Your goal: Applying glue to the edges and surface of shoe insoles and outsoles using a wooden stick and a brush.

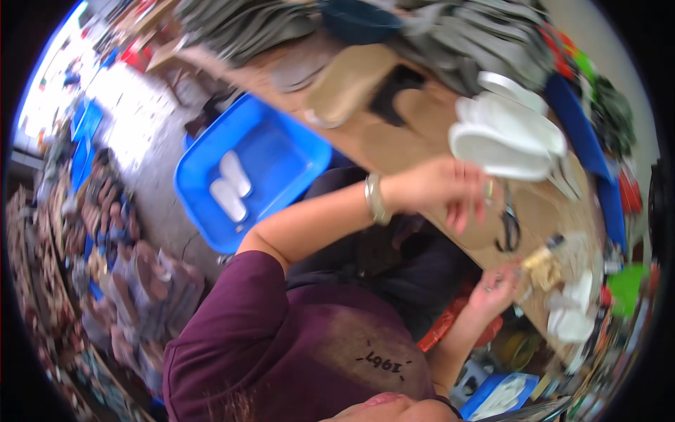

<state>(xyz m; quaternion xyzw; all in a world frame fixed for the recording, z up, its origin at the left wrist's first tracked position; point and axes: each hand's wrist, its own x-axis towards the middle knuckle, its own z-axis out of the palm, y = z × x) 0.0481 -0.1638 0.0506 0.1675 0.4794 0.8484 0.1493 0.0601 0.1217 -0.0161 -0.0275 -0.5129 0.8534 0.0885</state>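
My left hand (450, 191) is in the air over the bench, fingers loosely curled and blurred; I cannot tell whether it grasps anything. It is just beside the white sole-shaped pieces (503, 144), which lie in a pile on the wooden bench (242, 76). My right hand (496, 288) has its fingertips at a yellowish handle (540, 256); whether I grip it or only touch it, I cannot tell. Black-handled scissors (510, 226) lie between my hands. Farther along the bench are a tan sole shape (351, 81), a dark blue bowl (358, 22) and heaps of grey pieces (246, 29). Left of the bench, a blue tub (285, 151) contains two white insoles (228, 200). Beyond it stretch grey floor (151, 190), stacked pinkish-grey footwear (151, 281) and, upper left, bright light.
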